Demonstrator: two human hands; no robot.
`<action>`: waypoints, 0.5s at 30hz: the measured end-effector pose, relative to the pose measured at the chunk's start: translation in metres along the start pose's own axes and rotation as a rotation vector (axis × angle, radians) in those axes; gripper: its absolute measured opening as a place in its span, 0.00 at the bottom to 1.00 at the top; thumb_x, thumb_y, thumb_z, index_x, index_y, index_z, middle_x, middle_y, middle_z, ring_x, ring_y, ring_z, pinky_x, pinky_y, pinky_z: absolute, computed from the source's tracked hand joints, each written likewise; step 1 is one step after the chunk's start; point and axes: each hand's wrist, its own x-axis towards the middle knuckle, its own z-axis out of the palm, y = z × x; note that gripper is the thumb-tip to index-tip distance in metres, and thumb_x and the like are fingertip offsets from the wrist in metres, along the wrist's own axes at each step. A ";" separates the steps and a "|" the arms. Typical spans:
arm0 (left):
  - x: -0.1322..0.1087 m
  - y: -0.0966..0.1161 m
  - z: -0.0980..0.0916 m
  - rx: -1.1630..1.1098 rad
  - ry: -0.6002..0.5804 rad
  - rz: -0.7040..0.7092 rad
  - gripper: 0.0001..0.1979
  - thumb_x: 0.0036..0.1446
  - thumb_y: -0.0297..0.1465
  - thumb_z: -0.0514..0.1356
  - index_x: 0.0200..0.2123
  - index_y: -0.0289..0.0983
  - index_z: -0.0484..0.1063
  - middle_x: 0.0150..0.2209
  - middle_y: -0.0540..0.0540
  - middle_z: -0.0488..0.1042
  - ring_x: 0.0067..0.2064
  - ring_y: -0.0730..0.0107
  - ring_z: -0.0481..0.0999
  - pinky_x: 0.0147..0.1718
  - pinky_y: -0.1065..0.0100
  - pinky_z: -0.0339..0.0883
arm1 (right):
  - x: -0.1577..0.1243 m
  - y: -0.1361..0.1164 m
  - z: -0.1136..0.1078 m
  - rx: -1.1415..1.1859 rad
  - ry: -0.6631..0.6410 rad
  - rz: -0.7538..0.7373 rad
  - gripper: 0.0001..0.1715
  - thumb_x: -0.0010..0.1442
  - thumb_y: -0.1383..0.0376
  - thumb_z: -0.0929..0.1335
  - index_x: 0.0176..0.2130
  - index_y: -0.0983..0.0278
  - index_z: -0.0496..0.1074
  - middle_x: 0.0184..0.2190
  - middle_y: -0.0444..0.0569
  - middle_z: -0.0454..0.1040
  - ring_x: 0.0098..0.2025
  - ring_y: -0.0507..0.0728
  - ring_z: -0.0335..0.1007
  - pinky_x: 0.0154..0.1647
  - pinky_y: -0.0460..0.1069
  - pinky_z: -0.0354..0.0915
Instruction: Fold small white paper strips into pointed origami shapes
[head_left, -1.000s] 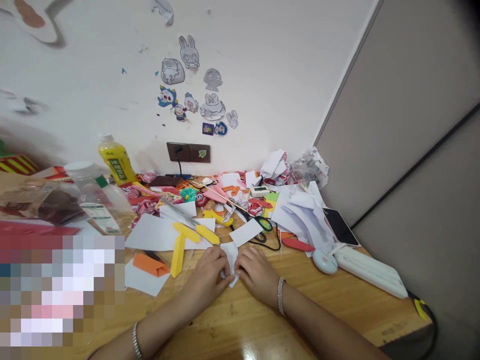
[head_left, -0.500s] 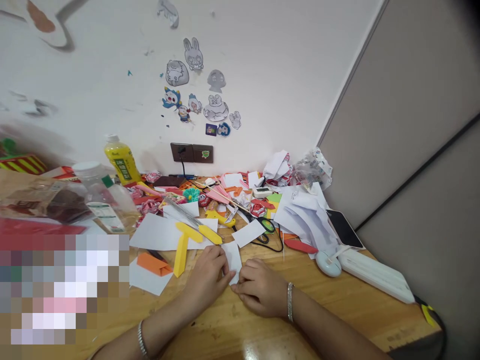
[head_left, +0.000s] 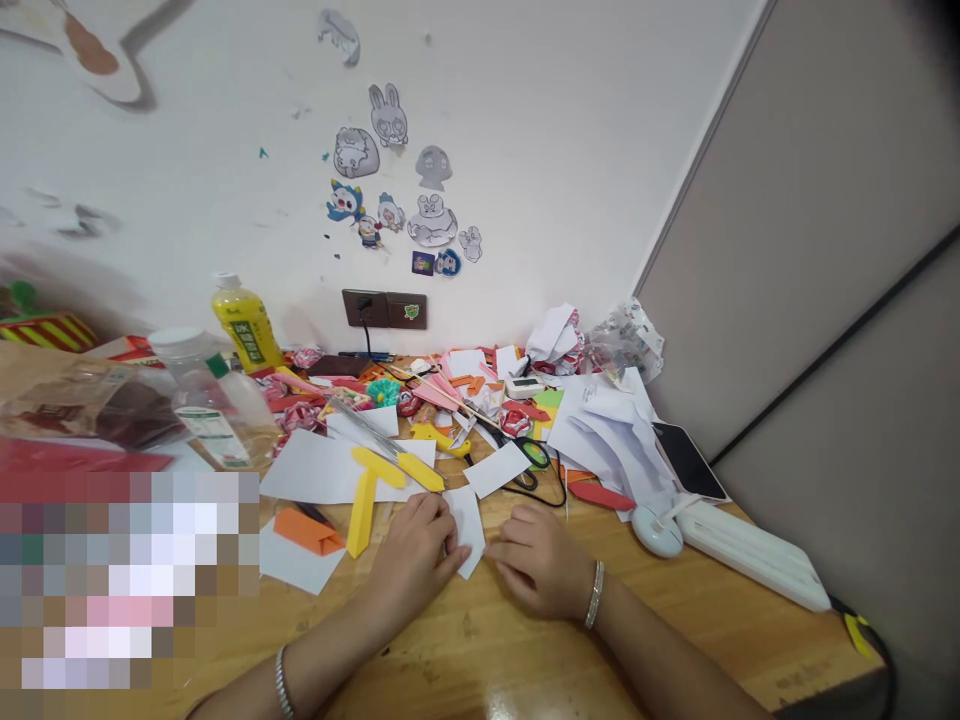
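A small white piece of paper with a pointed lower end lies on the wooden table in front of me. My left hand is closed on its left side, the thumb stretched over the paper and the other fingers curled. My right hand is just beyond the paper's right edge, its fingers loosely bent and a little apart, with nothing seen in them. Above the paper lies another white paper strip. Left of my left hand are yellow folded paper pieces and an orange folded piece on a white sheet.
Scissors, a yellow glue gun and many paper scraps crowd the back. A yellow-labelled bottle and clear jar stand left. At right are crumpled sheets, a phone, a mouse and a white power strip.
My right hand has moved off the paper to the right and slightly up, uncovering its lower right edge. My left hand stays almost in place on the paper.
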 end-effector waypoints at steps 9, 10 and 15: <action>0.000 -0.006 -0.001 0.059 0.040 -0.001 0.08 0.51 0.32 0.57 0.22 0.37 0.66 0.29 0.47 0.66 0.35 0.63 0.64 0.33 0.64 0.60 | 0.004 -0.013 0.010 0.044 -0.109 -0.029 0.09 0.53 0.68 0.63 0.36 0.63 0.69 0.27 0.47 0.65 0.32 0.54 0.56 0.32 0.50 0.52; 0.000 -0.008 -0.002 0.090 0.047 -0.002 0.08 0.51 0.33 0.57 0.22 0.37 0.66 0.29 0.47 0.66 0.35 0.63 0.65 0.33 0.63 0.60 | 0.004 -0.013 0.010 0.046 -0.112 -0.023 0.08 0.53 0.68 0.63 0.36 0.63 0.69 0.28 0.47 0.65 0.32 0.54 0.56 0.32 0.49 0.52; 0.000 -0.016 0.000 0.211 0.097 0.020 0.07 0.52 0.34 0.56 0.26 0.37 0.67 0.31 0.45 0.67 0.36 0.60 0.66 0.33 0.60 0.62 | 0.003 -0.012 0.011 0.033 -0.113 -0.034 0.08 0.53 0.68 0.63 0.36 0.63 0.69 0.28 0.47 0.65 0.32 0.54 0.55 0.31 0.49 0.51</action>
